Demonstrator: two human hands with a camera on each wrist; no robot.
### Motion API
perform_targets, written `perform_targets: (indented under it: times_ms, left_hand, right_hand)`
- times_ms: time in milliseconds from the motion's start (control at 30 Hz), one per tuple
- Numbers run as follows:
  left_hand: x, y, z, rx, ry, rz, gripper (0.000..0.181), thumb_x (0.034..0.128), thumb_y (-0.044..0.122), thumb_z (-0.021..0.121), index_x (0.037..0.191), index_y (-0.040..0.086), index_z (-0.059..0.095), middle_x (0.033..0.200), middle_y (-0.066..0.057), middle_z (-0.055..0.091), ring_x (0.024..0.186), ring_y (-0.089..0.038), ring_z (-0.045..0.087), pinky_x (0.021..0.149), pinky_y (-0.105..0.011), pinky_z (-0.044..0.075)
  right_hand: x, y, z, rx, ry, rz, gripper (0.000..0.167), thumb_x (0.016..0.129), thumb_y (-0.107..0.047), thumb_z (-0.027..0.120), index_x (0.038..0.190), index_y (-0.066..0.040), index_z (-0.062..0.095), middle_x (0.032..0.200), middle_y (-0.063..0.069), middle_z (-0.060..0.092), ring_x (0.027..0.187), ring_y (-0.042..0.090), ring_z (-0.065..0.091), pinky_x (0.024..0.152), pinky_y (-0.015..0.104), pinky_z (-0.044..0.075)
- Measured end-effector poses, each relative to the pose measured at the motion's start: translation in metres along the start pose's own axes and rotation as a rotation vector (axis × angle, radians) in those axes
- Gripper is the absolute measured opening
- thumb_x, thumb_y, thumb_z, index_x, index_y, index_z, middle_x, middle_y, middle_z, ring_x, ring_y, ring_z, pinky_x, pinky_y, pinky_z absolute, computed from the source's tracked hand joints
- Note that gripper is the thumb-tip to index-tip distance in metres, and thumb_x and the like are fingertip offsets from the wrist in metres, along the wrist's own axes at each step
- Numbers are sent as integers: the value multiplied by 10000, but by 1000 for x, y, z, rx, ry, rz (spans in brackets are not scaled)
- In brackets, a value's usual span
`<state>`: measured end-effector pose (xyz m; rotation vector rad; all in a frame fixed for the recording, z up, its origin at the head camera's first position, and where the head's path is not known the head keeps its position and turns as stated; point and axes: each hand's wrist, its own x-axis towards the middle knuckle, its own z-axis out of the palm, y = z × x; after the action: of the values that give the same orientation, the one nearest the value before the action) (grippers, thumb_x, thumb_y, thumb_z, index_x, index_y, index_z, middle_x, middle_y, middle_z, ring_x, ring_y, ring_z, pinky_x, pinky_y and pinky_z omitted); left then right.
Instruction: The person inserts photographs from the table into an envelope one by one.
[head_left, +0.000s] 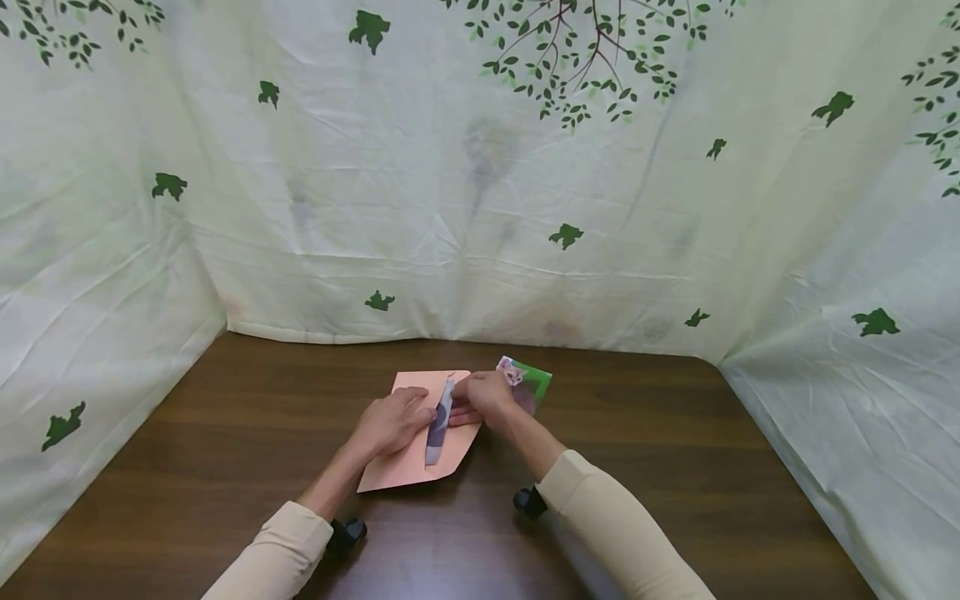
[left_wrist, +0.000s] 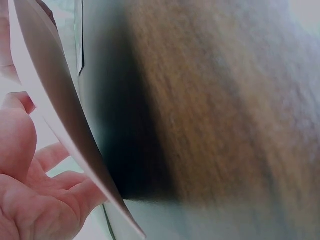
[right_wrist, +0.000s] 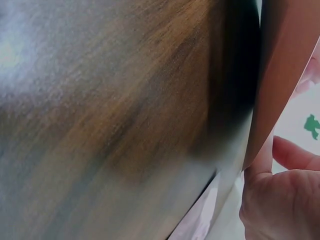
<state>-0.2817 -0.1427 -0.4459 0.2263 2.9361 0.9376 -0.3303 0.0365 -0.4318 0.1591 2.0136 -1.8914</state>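
Note:
A salmon-pink folded paper lies over the table with its near edge raised. Through a narrow opening down its middle shows a grey-purple strip. My left hand rests on the left part of the pink paper, its thumb beside the strip. My right hand pinches the right part by the opening, its fingers bent; the fingertips are partly hidden. Seen from the left wrist, the paper stands between the table and the hand. In the right wrist view, my hand touches the paper's edge.
A printed card with green and a pink flower lies just beyond my right hand. Dark wrist cameras sit under both wrists. The brown wooden table is bordered by a white curtain with green leaf prints.

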Motion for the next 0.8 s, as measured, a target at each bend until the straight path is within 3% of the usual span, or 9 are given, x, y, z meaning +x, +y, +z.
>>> perform_targets:
  times_ms: [333,800]
  left_hand:
    - [0,1,-2,3,-14,-10,524,997,336,554,1432,45,556,1468,-203,554,1352,-465,499,1093,-584,395]
    - [1,1,-3,-2,-10,-8,519,992,339,549,1422,48,567,1458,-192,567,1340,-464,510,1085,-583,401]
  right_hand:
    - [8,5,3,30,8,1,186,930,35,596,1099,97,644,820,177,682,635,249,732,633,406,620]
    - [9,6,7,27,42,11,182,934,18,589,1093,76,655,839,188,708,617,235,728,623,396,620]
